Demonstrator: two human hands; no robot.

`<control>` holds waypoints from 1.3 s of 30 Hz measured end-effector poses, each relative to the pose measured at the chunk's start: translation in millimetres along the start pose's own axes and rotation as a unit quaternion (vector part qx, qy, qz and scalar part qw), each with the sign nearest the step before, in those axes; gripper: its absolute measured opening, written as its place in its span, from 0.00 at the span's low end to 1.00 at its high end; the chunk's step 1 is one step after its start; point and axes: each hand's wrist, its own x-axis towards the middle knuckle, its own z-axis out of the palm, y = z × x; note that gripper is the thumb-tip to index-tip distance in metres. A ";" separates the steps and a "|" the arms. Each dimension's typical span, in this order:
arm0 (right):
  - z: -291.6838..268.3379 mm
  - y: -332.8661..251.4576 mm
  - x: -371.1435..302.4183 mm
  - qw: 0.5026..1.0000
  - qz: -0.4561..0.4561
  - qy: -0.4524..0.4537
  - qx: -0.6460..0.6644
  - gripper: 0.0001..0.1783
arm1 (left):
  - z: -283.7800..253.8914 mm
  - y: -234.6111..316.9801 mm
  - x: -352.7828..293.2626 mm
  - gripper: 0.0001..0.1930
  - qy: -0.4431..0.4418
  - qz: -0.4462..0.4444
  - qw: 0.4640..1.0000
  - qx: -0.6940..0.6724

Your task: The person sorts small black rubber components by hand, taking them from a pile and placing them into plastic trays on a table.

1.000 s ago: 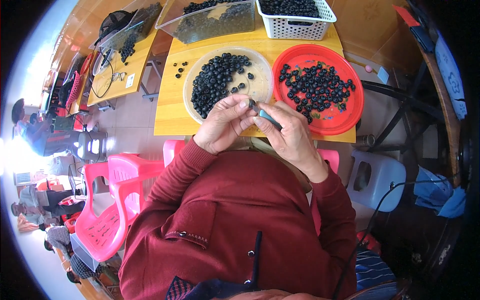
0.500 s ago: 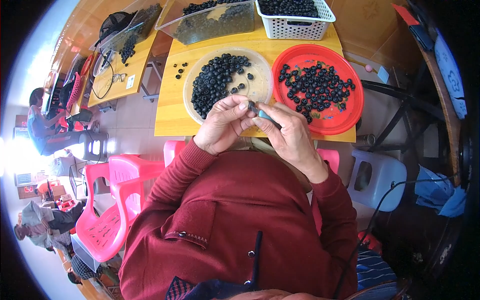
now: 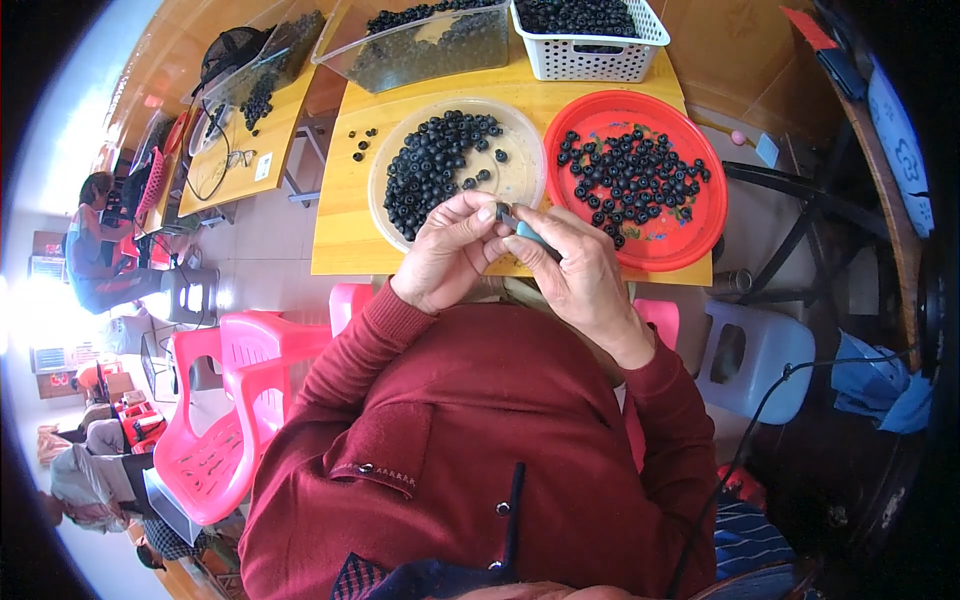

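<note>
My left hand point(image 3: 445, 250) pinches one small dark round bead-like piece point(image 3: 504, 213) between thumb and fingers, above the near edge of the table. Closed around a small tool with a light blue handle point(image 3: 529, 234), my right hand point(image 3: 588, 275) meets the left at that piece. The fingers hide the tool's tip, so its kind cannot be told. Just beyond my hands lie a pale round tray point(image 3: 520, 180), its dark pieces heaped mostly on the left, and a red round tray point(image 3: 650, 255) with more pieces spread over its patterned bottom.
At the back of the yellow table point(image 3: 340, 215) stand a clear bin point(image 3: 430, 65) and a white perforated basket point(image 3: 590, 62), both holding dark pieces. Several loose pieces point(image 3: 358, 145) lie left of the pale tray. Pink chairs point(image 3: 215, 440) and a grey-blue stool point(image 3: 755, 360) are nearby; people sit at left.
My hands keep nearly the same pose at the dark piece. The view shifts slightly. In the left background, people have changed posture.
</note>
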 end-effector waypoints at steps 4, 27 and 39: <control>1.4 -0.5 -0.5 1.000 -0.011 0.005 -0.003 0.17 | -3.2 -3.8 0.4 0.05 -0.008 0.007 1.000 0.001; -0.4 2.8 -1.4 1.000 0.012 -0.001 0.027 0.16 | 3.1 -1.1 -6.7 0.05 -0.025 0.021 0.999 0.036; -6.9 5.2 2.8 0.997 0.042 0.023 0.068 0.19 | 0.4 -2.5 -5.3 0.06 -0.028 0.013 0.999 0.014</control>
